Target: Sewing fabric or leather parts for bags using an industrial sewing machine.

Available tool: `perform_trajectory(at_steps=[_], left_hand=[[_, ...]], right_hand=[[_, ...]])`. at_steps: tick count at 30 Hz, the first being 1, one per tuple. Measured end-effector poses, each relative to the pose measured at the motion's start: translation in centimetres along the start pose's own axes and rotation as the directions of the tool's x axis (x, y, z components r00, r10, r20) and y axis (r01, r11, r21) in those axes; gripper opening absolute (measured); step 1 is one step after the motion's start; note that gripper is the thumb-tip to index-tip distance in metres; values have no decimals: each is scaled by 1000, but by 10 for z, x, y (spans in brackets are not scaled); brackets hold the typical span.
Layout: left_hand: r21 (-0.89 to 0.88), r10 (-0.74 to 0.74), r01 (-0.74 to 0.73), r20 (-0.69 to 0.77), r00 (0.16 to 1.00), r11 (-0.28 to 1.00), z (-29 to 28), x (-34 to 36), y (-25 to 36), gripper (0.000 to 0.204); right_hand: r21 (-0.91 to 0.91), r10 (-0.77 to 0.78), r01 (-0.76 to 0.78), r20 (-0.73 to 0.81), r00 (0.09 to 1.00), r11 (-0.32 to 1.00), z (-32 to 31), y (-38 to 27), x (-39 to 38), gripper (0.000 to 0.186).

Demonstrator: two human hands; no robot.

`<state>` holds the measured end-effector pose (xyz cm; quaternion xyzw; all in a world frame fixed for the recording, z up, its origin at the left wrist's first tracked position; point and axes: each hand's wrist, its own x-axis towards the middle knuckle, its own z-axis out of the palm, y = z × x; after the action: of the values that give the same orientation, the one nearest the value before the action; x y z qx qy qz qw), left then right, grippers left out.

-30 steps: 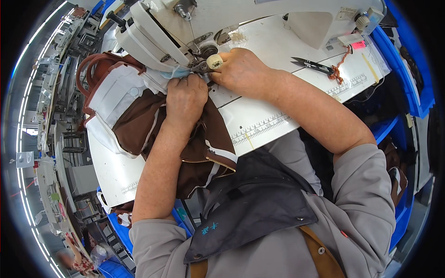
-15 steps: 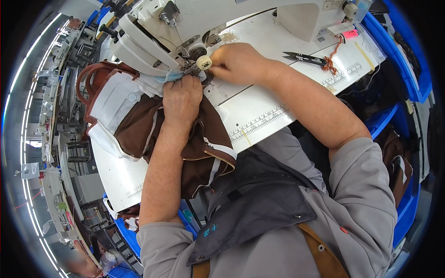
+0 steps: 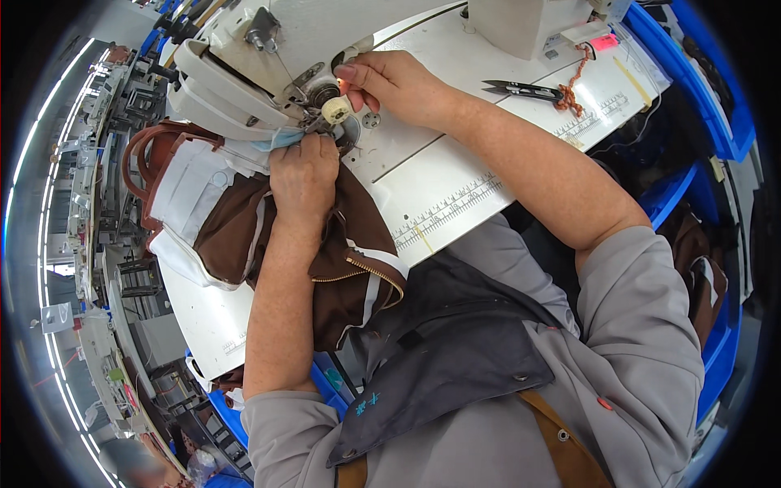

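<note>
Left hand (image 3: 304,175) on brown bag (image 3: 234,232), right hand (image 3: 399,85) at sewing machine (image 3: 338,31), both grips unclear, turquoise-lettered apron (image 3: 455,366)

The right hand (image 3: 399,88) has moved up past the cream wheel (image 3: 334,111).

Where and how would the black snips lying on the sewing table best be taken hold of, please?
I would pinch the snips across their black handles, with the right hand coming from above on the wearer's side. They lie flat, with pointed blades toward picture left and an orange cord at the other end, so this likely keeps fingers off the tips.
</note>
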<state>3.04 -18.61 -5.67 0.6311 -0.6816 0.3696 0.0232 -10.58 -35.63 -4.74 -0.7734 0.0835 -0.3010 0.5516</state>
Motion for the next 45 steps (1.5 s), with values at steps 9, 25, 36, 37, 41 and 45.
perform_trajectory(at_steps=[9, 25, 36, 37, 41, 45], left_hand=[[43, 33, -33, 5, 999, 999, -5, -1, 3, 3], [71, -91, 87, 62, 994, 994, -31, -2, 16, 22], [26, -26, 25, 27, 999, 999, -15, -8, -2, 18], [26, -16, 15, 13, 1000, 1000, -12, -7, -3, 16], [8, -38, 38, -13, 999, 999, 3, -4, -13, 12], [-9, -1, 0, -108, 994, 1000, 14, 0, -24, 6]], right_hand=[[-556, -350, 399, 198, 916, 729, 2, 7, -14, 23], [-658, -414, 557, 381, 827, 507, 6, 10, -17, 17], [-695, -346, 514, 384, 856, 502, 10, 10, -16, 17], [-709, -352, 503, 366, 862, 494, 11, 12, -16, 17], [-744, -321, 453, 329, 888, 491, 12, 16, -13, 18], [-731, -344, 461, 320, 883, 503, 11, 16, -8, 20]])
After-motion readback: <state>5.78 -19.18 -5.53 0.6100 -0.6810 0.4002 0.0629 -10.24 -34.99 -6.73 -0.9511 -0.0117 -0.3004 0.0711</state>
